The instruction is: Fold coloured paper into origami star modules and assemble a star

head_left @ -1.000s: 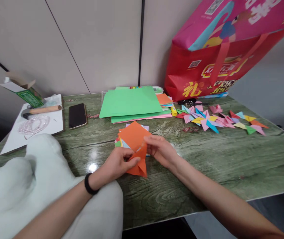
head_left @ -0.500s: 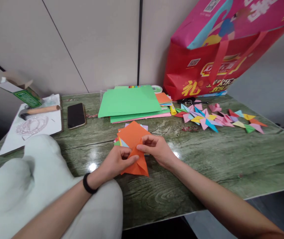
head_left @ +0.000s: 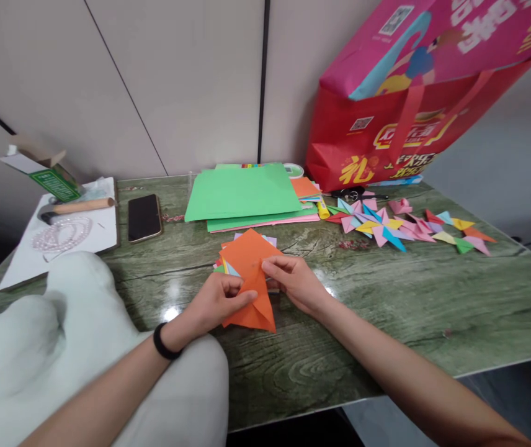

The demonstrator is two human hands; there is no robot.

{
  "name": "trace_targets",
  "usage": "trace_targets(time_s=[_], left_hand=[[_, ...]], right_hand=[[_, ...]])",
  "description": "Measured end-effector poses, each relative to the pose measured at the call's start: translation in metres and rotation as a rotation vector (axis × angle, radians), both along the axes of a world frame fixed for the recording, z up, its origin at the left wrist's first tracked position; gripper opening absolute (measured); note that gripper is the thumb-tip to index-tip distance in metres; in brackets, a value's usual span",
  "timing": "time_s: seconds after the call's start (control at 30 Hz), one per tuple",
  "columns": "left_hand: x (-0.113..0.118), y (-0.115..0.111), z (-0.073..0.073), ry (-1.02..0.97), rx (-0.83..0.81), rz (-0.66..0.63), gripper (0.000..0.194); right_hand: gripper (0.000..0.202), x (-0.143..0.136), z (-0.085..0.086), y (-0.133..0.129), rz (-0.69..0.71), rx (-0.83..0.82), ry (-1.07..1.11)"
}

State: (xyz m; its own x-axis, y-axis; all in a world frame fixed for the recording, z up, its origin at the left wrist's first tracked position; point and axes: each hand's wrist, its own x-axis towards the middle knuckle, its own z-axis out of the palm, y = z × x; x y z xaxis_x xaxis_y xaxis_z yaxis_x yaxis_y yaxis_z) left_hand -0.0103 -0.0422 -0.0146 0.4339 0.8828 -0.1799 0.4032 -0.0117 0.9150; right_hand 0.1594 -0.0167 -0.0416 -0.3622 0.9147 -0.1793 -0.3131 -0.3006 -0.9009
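Note:
A partly folded orange sheet of paper (head_left: 252,315) is held between both hands over the front of the table. My left hand (head_left: 216,301) pinches its left side, thumb lying across the folded front. With thumb and forefinger, my right hand (head_left: 293,279) grips a raised point at the paper's upper right edge. Just behind it lies a small stack of coloured squares, an orange square (head_left: 249,248) uppermost; edges of blue, green and lilac sheets peek out at its sides. The hands cover part of the fold and the stack.
Green paper sheets (head_left: 247,194) lie at the back, a yellow glue stick (head_left: 323,208) beside them. Folded paper pieces (head_left: 381,225) spread on the right before a red bag (head_left: 363,143). A phone (head_left: 144,217), a hammer (head_left: 82,206) and a white plush (head_left: 79,298) are on the left.
The right thumb and forefinger have shifted slightly along the paper's upper right edge, raising the flap there a little. The left hand keeps its pinch. The view has moved slightly.

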Motion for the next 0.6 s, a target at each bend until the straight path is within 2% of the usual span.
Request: trace_targets(time_s=[0.13,0.43,0.6], left_hand=[[-0.0012,0.0015,0.0014,0.016,0.01,0.006,0.043],[-0.0015,0.0017,0.0002,0.004,0.014,0.049,0.043],[-0.0042,0.0029,-0.0016,-0.014,0.018,0.087,0.043]], right_hand=[[0.019,0.0007,0.0013,0.0002,0.065,-0.071,0.052],[0.024,-0.0064,-0.0006,-0.0035,-0.083,-0.044,0.006],[0.025,-0.0081,-0.0019,-0.0026,-0.077,-0.012,-0.051]])
